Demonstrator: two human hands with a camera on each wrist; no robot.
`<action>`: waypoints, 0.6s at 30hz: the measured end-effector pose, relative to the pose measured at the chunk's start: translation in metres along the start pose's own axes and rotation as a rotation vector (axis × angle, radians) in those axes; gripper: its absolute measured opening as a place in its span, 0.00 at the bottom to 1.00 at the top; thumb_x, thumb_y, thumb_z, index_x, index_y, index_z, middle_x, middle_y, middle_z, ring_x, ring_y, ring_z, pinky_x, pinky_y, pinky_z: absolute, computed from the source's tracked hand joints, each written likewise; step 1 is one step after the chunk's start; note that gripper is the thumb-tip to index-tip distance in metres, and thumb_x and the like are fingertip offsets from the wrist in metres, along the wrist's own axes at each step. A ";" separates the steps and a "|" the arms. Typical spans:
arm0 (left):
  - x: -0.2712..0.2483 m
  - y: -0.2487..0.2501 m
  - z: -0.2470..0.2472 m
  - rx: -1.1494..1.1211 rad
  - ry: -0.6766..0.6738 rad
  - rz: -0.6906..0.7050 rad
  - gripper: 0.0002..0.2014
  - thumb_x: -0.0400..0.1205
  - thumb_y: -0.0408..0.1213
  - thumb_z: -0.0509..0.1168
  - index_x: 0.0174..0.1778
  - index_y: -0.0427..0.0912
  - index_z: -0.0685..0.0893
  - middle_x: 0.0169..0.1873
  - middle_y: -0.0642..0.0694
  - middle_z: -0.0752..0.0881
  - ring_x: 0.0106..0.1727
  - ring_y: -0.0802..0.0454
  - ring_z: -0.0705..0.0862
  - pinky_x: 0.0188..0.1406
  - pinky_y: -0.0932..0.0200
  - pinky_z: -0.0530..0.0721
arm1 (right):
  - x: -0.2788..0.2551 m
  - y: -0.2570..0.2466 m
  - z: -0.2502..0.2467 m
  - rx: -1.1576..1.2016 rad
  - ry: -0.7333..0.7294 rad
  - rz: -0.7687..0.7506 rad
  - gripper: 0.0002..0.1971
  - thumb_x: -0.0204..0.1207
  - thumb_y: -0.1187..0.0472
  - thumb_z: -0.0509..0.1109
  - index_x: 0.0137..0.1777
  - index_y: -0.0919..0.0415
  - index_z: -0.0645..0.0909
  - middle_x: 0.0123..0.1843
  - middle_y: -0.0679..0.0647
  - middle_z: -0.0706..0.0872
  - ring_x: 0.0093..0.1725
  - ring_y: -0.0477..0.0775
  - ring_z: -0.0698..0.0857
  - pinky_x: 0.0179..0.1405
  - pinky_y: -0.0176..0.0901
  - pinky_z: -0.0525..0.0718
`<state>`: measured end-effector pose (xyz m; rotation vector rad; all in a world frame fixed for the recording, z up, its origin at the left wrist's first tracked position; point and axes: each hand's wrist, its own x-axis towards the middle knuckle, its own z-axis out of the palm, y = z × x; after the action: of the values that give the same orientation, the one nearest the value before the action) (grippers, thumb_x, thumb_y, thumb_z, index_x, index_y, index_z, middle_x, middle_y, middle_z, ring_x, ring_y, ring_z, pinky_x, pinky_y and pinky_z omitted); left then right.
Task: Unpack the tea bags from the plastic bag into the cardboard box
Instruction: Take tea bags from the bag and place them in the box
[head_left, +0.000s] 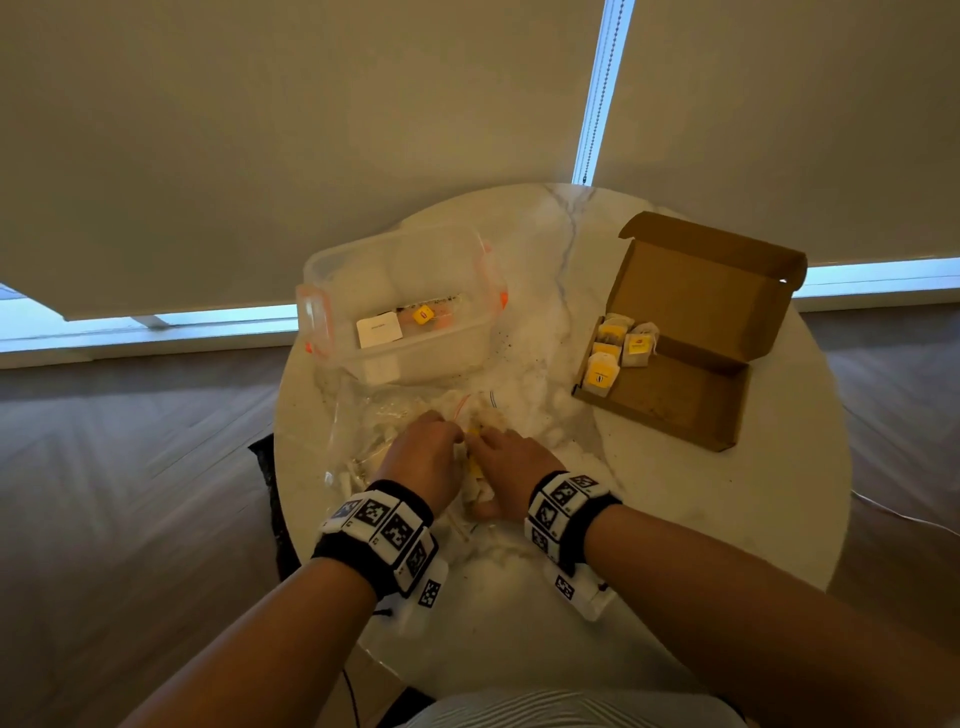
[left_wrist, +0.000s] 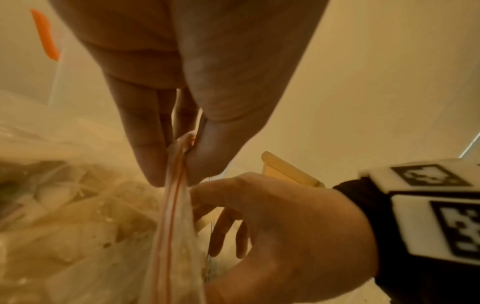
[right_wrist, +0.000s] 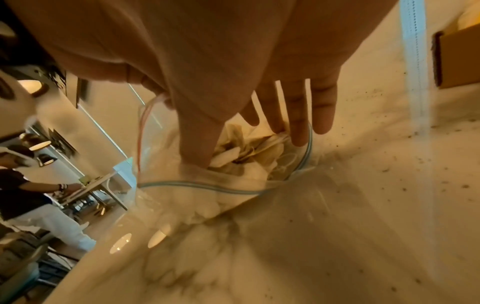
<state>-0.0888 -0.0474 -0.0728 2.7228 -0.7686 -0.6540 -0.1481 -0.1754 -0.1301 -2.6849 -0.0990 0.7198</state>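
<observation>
plastic bag (head_left: 395, 431) is the landmark, lying on the marble table (head_left: 727, 519) right under my hands

left of its mouth: my left hand (head_left: 423, 452) pinches the red zip strip (left_wrist: 171, 185) between thumb and fingertips (left_wrist: 150, 156), holding that lip up so the mouth stays agape

beyond the bag, to its left: clear tub with orange clips (head_left: 400, 306), a white card and one yellow tag inside. not my concern

at the mouth itself: my right hand (head_left: 511, 457) has fingers (right_wrist: 298, 123) straight and loosely spread, reaching down past the blue zip strip (right_wrist: 207, 186) into the heap of tea bags (right_wrist: 249, 152). gripping nothing that i can see

handling, my guess: tea bags are light, soft paper pouches with thin strings and tags, likely tangled. a hard squeeze could tear paper and spill leaf; dark specks already lie on the marble. better to pinch one by the pouch edge or tag and lift slowly so strings come free. the bag film is slick and floppy, so the lip needs holding

right of the bag, well apart: cardboard box (head_left: 691, 364), lid open, a few yellow-tagged tea bags in its left end, most of the floor bare
</observation>
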 end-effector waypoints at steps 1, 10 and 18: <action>0.000 -0.001 0.000 -0.004 -0.002 0.002 0.12 0.81 0.34 0.65 0.59 0.45 0.86 0.56 0.47 0.81 0.56 0.48 0.82 0.47 0.65 0.72 | 0.004 -0.001 0.001 -0.013 -0.018 0.015 0.47 0.66 0.37 0.75 0.79 0.56 0.58 0.76 0.59 0.67 0.67 0.65 0.74 0.60 0.58 0.80; -0.004 -0.007 0.002 -0.044 -0.030 0.036 0.10 0.80 0.33 0.66 0.54 0.42 0.89 0.52 0.45 0.82 0.53 0.47 0.82 0.51 0.58 0.81 | 0.013 0.003 0.010 -0.009 -0.103 0.029 0.42 0.70 0.50 0.78 0.80 0.48 0.58 0.76 0.62 0.63 0.71 0.68 0.68 0.63 0.61 0.79; -0.005 -0.007 0.003 -0.062 -0.039 0.028 0.11 0.81 0.34 0.64 0.57 0.42 0.88 0.54 0.44 0.81 0.55 0.46 0.82 0.54 0.57 0.82 | 0.024 0.003 0.013 0.106 0.006 0.080 0.13 0.81 0.59 0.64 0.63 0.54 0.81 0.62 0.57 0.81 0.58 0.62 0.83 0.52 0.47 0.81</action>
<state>-0.0910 -0.0387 -0.0761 2.6462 -0.7813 -0.7144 -0.1340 -0.1704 -0.1533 -2.6015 0.0478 0.7206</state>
